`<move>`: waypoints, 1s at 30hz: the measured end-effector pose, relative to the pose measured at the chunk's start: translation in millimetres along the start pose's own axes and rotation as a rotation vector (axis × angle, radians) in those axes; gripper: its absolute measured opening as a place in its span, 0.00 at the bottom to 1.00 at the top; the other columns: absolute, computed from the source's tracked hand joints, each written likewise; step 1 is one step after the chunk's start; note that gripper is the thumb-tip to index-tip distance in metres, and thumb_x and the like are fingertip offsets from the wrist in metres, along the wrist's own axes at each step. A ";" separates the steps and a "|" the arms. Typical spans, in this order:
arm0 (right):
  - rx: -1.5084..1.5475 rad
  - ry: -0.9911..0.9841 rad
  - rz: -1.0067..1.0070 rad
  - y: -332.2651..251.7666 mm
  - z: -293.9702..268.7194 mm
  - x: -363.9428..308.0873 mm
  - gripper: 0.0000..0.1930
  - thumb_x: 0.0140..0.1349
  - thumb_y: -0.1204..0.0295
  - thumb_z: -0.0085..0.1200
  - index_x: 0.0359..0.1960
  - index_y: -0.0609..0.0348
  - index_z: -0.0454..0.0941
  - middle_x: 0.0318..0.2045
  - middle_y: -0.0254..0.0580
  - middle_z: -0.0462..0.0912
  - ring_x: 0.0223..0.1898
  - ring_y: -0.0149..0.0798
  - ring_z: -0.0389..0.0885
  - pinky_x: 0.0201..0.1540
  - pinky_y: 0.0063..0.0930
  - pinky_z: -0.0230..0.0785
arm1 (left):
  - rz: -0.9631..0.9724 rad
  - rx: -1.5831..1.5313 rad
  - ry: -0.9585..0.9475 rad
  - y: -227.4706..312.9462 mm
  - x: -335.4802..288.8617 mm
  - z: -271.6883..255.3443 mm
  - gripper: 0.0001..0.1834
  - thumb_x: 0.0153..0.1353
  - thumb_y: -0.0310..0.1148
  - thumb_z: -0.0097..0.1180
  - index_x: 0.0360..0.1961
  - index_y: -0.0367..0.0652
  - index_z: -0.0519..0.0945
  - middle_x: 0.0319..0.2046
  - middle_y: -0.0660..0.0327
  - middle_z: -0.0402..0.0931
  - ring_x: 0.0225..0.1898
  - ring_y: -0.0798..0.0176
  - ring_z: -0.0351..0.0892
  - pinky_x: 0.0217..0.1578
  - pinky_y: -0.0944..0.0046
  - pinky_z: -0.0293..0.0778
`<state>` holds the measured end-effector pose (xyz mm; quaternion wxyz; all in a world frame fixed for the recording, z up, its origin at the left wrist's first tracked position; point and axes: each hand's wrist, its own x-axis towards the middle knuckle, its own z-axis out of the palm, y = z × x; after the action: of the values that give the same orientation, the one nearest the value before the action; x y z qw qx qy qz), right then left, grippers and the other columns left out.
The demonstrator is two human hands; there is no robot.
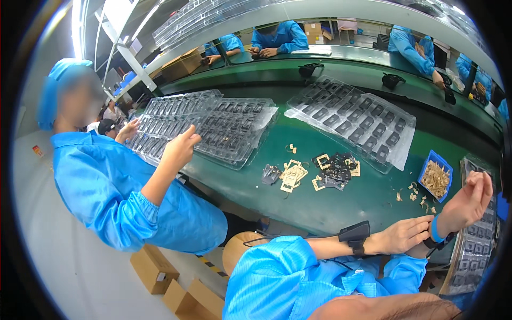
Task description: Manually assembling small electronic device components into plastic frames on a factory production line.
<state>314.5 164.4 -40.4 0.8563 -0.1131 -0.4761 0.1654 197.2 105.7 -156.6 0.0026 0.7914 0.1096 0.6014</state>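
My left hand reaches across to my right wrist, its fingers together on the blue wristband. A black strapped device sits on my left wrist, with a cable running from it. Raised in front of the bench's right end, my right hand has loosely bent fingers and no object visible in it. A dark strap also circles that wrist, partly hidden. Just beyond the hand stands a blue bin of small tan pieces. Several loose tan pieces lie beside it.
Black and cream frame parts lie piled mid-bench on the green surface. Clear trays of black parts stand behind; another tray is at right. A co-worker stands left, holding a tray. Cardboard boxes sit on the floor.
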 end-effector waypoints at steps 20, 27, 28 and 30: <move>-1.245 -0.869 0.477 137.8 -5.8 -90.5 0.11 0.58 0.63 0.58 0.33 0.59 0.82 0.37 0.50 0.81 0.47 0.53 0.78 0.48 0.45 0.72 | -0.869 0.582 -0.352 -154.9 -16.8 -197.4 0.09 0.55 0.31 0.63 0.35 0.40 0.85 0.38 0.49 0.82 0.43 0.45 0.80 0.44 0.53 0.75; -1.200 -0.917 0.263 171.6 26.3 -119.6 0.12 0.51 0.64 0.63 0.34 0.58 0.81 0.37 0.46 0.77 0.46 0.50 0.74 0.47 0.44 0.68 | -0.947 0.573 -0.417 -219.4 -29.5 -150.5 0.10 0.51 0.34 0.66 0.33 0.42 0.87 0.33 0.47 0.82 0.40 0.45 0.82 0.43 0.52 0.76; -1.201 -0.931 0.270 175.3 27.8 -123.0 0.13 0.50 0.62 0.65 0.32 0.58 0.82 0.37 0.44 0.76 0.46 0.47 0.72 0.46 0.43 0.65 | -0.949 0.572 -0.451 -218.7 -27.6 -142.2 0.09 0.51 0.35 0.66 0.33 0.43 0.87 0.34 0.48 0.82 0.41 0.45 0.81 0.43 0.51 0.76; -1.253 -0.980 0.279 174.8 33.3 -127.1 0.14 0.49 0.61 0.65 0.31 0.58 0.82 0.37 0.45 0.76 0.46 0.47 0.72 0.46 0.43 0.65 | -0.960 0.573 -0.485 -219.4 -31.6 -134.2 0.09 0.51 0.35 0.66 0.33 0.44 0.87 0.36 0.49 0.82 0.42 0.45 0.80 0.44 0.50 0.75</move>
<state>192.9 276.7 -183.4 0.2990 -0.5451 -0.7832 0.0037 24.0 297.1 -179.4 0.0853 0.7374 0.6077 0.2823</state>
